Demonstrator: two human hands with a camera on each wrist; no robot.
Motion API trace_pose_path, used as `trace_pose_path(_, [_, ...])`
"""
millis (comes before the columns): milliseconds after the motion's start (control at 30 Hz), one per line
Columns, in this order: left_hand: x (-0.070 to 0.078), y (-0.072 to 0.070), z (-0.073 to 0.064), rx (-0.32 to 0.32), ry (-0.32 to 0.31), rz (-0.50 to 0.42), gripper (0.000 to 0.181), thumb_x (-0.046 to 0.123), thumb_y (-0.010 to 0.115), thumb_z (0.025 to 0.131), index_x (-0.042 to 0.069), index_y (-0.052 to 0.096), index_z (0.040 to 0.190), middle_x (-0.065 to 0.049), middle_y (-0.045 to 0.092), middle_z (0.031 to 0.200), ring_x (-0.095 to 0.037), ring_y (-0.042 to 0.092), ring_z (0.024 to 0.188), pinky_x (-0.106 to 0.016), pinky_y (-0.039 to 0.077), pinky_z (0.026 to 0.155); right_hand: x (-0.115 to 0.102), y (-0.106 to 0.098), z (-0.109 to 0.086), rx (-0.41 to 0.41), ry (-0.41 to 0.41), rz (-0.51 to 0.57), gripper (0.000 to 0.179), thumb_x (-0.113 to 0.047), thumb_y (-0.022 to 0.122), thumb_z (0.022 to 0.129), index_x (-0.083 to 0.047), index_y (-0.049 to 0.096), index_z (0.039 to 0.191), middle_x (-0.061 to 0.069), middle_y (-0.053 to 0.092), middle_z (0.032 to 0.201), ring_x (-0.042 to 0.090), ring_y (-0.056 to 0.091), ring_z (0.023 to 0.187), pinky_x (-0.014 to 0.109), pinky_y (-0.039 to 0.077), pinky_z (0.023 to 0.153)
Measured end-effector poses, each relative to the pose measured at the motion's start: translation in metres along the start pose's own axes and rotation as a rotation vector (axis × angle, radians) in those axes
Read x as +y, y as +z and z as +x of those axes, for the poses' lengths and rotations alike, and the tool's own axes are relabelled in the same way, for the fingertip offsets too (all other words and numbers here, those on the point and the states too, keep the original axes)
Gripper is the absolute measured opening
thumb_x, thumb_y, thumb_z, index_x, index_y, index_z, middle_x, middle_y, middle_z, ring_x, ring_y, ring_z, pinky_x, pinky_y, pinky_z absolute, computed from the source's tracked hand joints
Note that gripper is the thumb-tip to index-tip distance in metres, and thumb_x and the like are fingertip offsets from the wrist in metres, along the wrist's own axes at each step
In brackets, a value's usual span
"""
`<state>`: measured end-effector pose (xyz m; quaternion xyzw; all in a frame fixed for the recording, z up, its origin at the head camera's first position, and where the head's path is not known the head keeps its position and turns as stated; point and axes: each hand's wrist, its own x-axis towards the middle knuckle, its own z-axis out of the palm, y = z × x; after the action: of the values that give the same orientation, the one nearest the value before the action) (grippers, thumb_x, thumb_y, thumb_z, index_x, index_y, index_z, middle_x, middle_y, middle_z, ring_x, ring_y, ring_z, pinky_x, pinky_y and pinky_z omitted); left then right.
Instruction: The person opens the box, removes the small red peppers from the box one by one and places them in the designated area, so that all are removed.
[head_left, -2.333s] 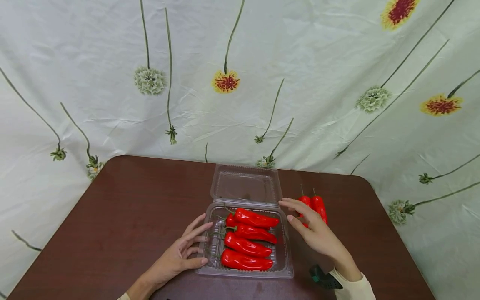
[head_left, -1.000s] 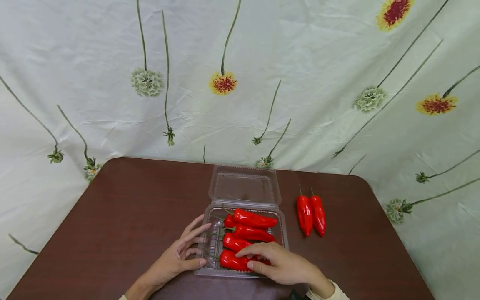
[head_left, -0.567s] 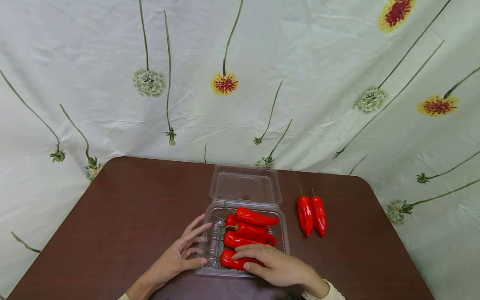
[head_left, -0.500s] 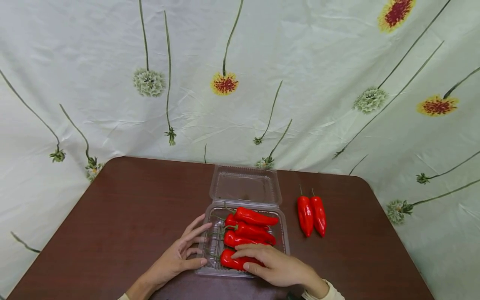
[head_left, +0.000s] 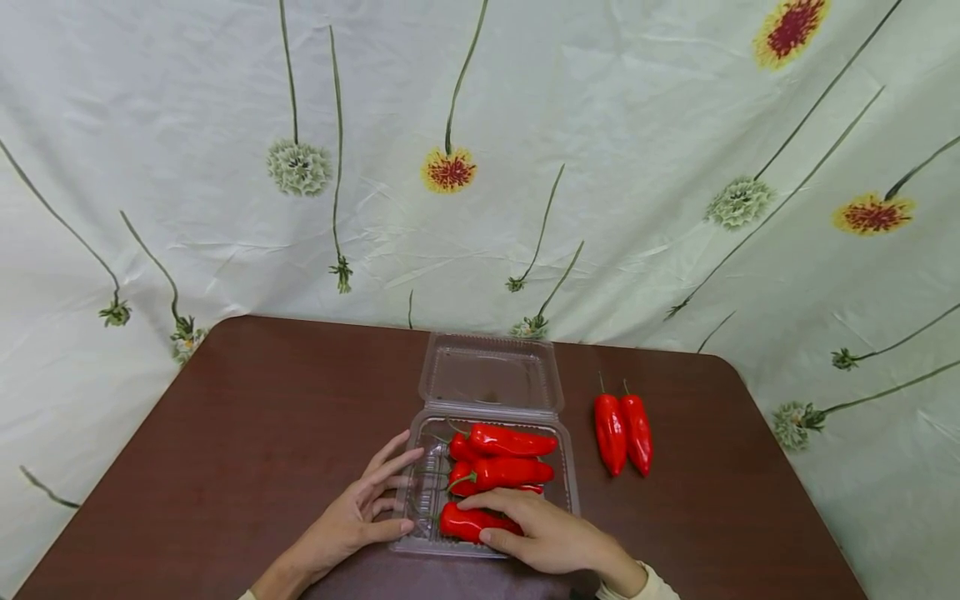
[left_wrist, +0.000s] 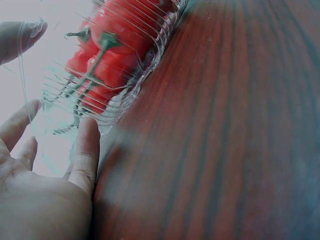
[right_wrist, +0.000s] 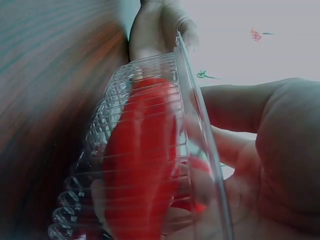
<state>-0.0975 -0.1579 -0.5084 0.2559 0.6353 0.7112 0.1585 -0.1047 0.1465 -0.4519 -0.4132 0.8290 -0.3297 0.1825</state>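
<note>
An open clear plastic clamshell container (head_left: 490, 547) lies on the table with several long red peppers (head_left: 513, 473) in its base, stems to the left. My left hand (head_left: 352, 512) rests at its left rim, fingers spread and fairly straight; the left wrist view shows the fingertips (left_wrist: 88, 131) right against the ribbed wall. Over the front right of the base, my right hand (head_left: 543, 533) holds the nearest red pepper (head_left: 467, 522) between thumb and fingers. That pepper's tip is hidden under the hand; the right wrist view shows its body (right_wrist: 142, 160) through the clear side wall.
Two more red peppers (head_left: 624, 433) lie side by side on the dark brown table (head_left: 285, 408), right of the container. The hinged lid (head_left: 491, 375) lies folded back behind the base. A white flower-printed cloth (head_left: 390, 208) hangs behind the table.
My right hand has come from beside the container down onto the front pepper. The peppers behind it have shifted away and bunched up, widening the gap. My left hand has stayed put.
</note>
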Motion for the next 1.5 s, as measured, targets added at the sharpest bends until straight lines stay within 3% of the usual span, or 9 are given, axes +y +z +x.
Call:
trace_pose_path(400, [0.001,0.000,-0.001,-0.025,0.049,-0.020,0.077,-0.005,0.063,0.094,0.002,0.023,0.158,-0.009,-0.009,0.168,-0.017,0.045,0.131,-0.024,0.050,0.097,0.001,-0.001,0.000,0.029,-0.016,0.051,0.040,-0.029,0.055,0.104,-0.023,0.052,0.144,-0.005,0.055,0.145,0.014,0.052,0.132,0.036,0.044,0.110])
trace_pose_path(733, [0.000,0.000,-0.001,-0.038,0.076,-0.030,0.077,-0.007,0.061,0.094,0.000,0.020,0.158,-0.012,-0.012,0.167,-0.017,0.045,0.131,-0.024,0.050,0.096,-0.002,-0.011,-0.004,0.040,-0.060,0.115,0.040,-0.027,0.055,0.104,-0.024,0.051,0.144,-0.005,0.058,0.141,0.011,0.056,0.122,0.032,0.047,0.105])
trace_pose_path(967, [0.000,-0.001,0.000,-0.043,0.083,-0.025,0.077,-0.007,0.061,0.094,0.000,0.020,0.158,-0.012,-0.012,0.167,-0.017,0.044,0.132,-0.025,0.050,0.096,-0.007,-0.021,-0.012,0.050,-0.044,0.151,0.041,-0.028,0.054,0.104,-0.025,0.050,0.144,-0.005,0.058,0.138,0.012,0.055,0.119,0.033,0.048,0.104])
trace_pose_path(1267, [-0.001,-0.001,0.000,-0.042,0.112,-0.011,0.077,-0.008,0.061,0.093,-0.001,0.021,0.158,-0.014,-0.012,0.167,-0.017,0.045,0.131,-0.025,0.051,0.095,-0.010,-0.036,-0.023,0.136,-0.038,0.134,0.041,-0.028,0.055,0.104,-0.026,0.051,0.144,-0.006,0.058,0.139,0.015,0.056,0.123,0.037,0.046,0.107])
trace_pose_path(1500, [-0.001,0.000,0.000,-0.015,0.033,-0.003,0.080,-0.007,0.065,0.092,0.001,0.021,0.159,-0.007,-0.011,0.168,-0.017,0.044,0.132,-0.024,0.051,0.095,-0.006,-0.046,-0.030,0.191,-0.009,0.138,0.042,-0.026,0.058,0.102,-0.025,0.051,0.144,-0.005,0.061,0.134,0.013,0.057,0.112,0.031,0.051,0.096])
